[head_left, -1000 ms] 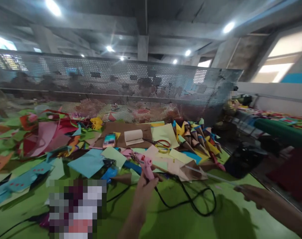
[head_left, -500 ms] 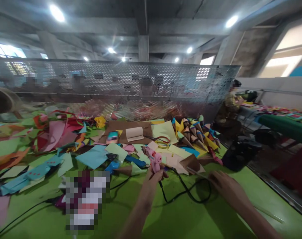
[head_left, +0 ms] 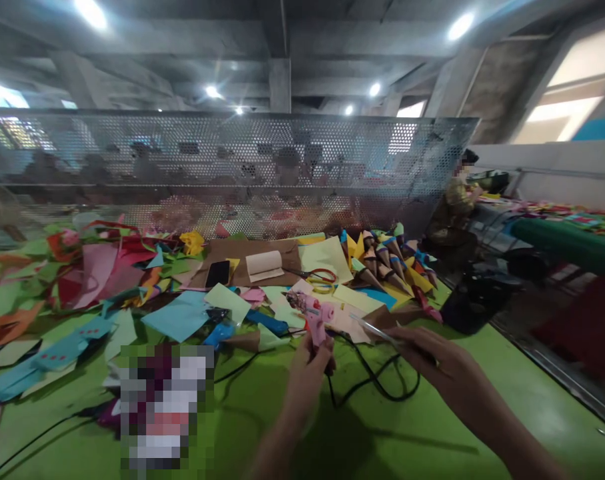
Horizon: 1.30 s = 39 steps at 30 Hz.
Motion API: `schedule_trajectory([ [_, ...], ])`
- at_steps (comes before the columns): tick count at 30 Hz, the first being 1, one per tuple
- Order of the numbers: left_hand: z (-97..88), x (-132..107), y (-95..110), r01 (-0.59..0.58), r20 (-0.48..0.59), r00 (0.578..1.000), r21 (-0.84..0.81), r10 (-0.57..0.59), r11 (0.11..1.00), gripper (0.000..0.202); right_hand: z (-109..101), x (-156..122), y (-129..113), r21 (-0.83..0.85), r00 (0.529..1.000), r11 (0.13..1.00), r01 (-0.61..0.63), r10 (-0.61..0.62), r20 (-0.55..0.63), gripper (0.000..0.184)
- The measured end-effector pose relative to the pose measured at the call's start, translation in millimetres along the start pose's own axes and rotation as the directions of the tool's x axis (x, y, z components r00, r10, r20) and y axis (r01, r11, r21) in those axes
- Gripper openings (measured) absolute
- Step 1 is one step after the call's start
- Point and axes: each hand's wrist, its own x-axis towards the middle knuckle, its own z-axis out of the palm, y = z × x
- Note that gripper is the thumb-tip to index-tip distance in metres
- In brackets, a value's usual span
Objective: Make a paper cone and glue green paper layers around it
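Observation:
My left hand [head_left: 310, 363] is wrapped round the handle of a pink glue gun [head_left: 318, 315], whose nozzle end points away and to the left. A black cord [head_left: 370, 377] loops on the green table beneath it. Between the fingers of my right hand [head_left: 435, 353] is a thin, pale, see-through glue stick [head_left: 375, 329]. Its tip points at the back of the glue gun, with a small gap between them. Just beyond the hands lie a brown paper piece [head_left: 377, 320] and pale paper sheets [head_left: 357, 301].
Scissors [head_left: 318, 275], a paper roll [head_left: 263, 265] and a phone [head_left: 218, 273] lie farther back. Rolled paper cones [head_left: 382, 257] are heaped at the back right. Coloured paper scraps [head_left: 97, 267] cover the left. A perforated metal screen [head_left: 262, 167] stands behind. Another person [head_left: 457, 200] sits at right.
My right hand has raised the glue stick and brought its tip left, closer to the back of the glue gun. The left hand still grips the glue gun. The view has shifted slightly.

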Motion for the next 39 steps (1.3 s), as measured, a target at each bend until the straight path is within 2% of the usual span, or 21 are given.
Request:
schedule_trajectory([
  [4, -4.2, 1.3, -5.7, -0.022, -0.006, 1.0, 0.007, 0.022, 1.0, 0.047, 9.0, 3.0, -7.8, -0.04, 0.998, 0.997, 0.061, -0.06, 0.01, 0.025],
  [7, -7.8, 1.9, -7.8, -0.04, 0.004, 0.999, 0.08, 0.04, 0.996, 0.04, 12.7, 3.2, -5.5, -0.074, 0.997, 0.994, 0.079, -0.077, 0.022, 0.025],
  [14, -9.5, -1.7, -9.4, -0.069, 0.031, 0.998, 0.218, 0.063, 0.974, 0.031, 13.5, 6.4, -12.0, -0.1, 0.992, 0.988, 0.12, -0.117, 0.035, 0.026],
  [18, -10.5, -3.2, -9.1, -0.087, 0.038, 0.996, 0.271, 0.079, 0.959, 0.028, 12.1, 7.1, -15.6, -0.174, 0.987, 0.971, 0.164, -0.16, 0.033, 0.028],
  [27, -14.2, -5.6, -6.2, -0.138, 0.043, 0.99, 0.451, 0.133, 0.882, 0.03, 10.6, 1.3, -13.2, -0.316, 0.979, 0.928, 0.198, -0.205, 0.012, 0.022],
  [31, -13.2, -7.7, -7.0, -0.169, 0.052, 0.984, 0.532, 0.167, 0.83, 0.027, 8.6, 1.7, -8.6, -0.365, 0.971, 0.905, 0.218, -0.238, -0.009, 0.026],
  [34, -12.3, -9.0, -8.3, -0.186, 0.071, 0.981, 0.608, 0.181, 0.772, 0.026, 6.9, 1.1, -6.4, -0.362, 0.977, 0.91, 0.201, -0.214, 0.004, 0.032],
  [37, -11.1, -10.1, -8.2, -0.188, 0.081, 0.981, 0.651, 0.179, 0.735, 0.027, 5.7, -0.5, -6.7, -0.291, 0.991, 0.948, 0.131, -0.121, 0.053, 0.035],
  [39, -10.1, -10.9, -7.2, -0.179, 0.073, 0.982, 0.655, 0.174, 0.734, 0.03, 5.5, -1.3, -8.5, -0.248, 0.996, 0.966, 0.071, -0.056, 0.066, 0.031],
])
